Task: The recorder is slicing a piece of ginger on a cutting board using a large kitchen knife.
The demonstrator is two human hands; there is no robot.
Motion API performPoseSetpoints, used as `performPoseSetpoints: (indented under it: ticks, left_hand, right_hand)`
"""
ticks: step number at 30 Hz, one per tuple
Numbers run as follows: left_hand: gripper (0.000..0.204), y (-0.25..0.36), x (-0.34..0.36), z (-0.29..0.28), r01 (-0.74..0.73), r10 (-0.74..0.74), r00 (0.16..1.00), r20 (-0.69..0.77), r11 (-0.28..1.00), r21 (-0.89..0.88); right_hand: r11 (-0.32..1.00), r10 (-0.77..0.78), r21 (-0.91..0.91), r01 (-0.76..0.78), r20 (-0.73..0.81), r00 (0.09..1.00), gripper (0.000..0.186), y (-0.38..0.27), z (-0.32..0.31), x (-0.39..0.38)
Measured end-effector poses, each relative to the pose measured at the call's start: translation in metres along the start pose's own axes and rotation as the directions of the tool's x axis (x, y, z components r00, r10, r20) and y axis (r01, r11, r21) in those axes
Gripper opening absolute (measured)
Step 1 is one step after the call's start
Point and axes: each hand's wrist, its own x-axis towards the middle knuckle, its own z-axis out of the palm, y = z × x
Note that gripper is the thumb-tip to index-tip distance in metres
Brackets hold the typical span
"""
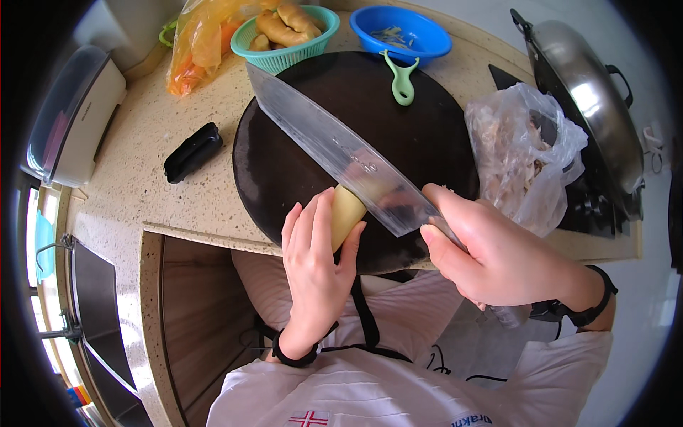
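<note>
A round dark cutting board sits on the speckled counter. My left hand grips a pale yellow peeled piece of vegetable near the board's front edge, fingertips on top and thumb at its side. My right hand is closed on the handle of a large knife, whose wide steel blade slants up-left over the board and lies across the piece's far end, partly covering it. Whether the edge has entered it I cannot tell. A green peeler rests at the board's back edge.
Behind the board are a ginger basket, blue bowl and orange bag. At right: a plastic bag of pale food, large metal pan. At left: small black object, lidded appliance, sink.
</note>
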Motion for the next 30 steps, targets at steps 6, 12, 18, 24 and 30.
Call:
performPoseSetpoints:
  ticks: [6,12,18,24,30]
  left_hand:
    - [0.048,0.0,0.0,0.002,-0.011,0.011,1.0,-0.004,1.0,0.024]
    - [0.043,0.008,0.0,0.004,0.046,-0.045,0.998,-0.054,0.999,0.009]
    - [0.044,0.005,-0.002,0.004,0.06,-0.061,0.998,-0.036,0.998,-0.028]
    - [0.047,0.0,-0.002,0.002,-0.006,0.006,1.0,-0.015,1.0,-0.003]
    - [0.048,0.0,-0.001,0.003,0.02,-0.02,1.0,0.014,1.0,-0.01]
  right_hand:
    - [0.992,-0.056,0.109,0.055,0.009,0.998,0.011,0.001,-0.003,0.002]
    - [0.993,-0.12,-0.002,0.12,-0.071,0.99,0.015,0.01,0.003,-0.009]
    - [0.99,-0.046,-0.136,0.031,-0.109,0.993,0.021,0.018,0.011,-0.044]
    - [0.999,0.023,-0.034,-0.026,-0.086,0.996,0.028,0.015,0.012,-0.053]
    - [0.999,0.035,-0.03,-0.037,-0.063,0.997,0.028,0.008,0.008,-0.047]
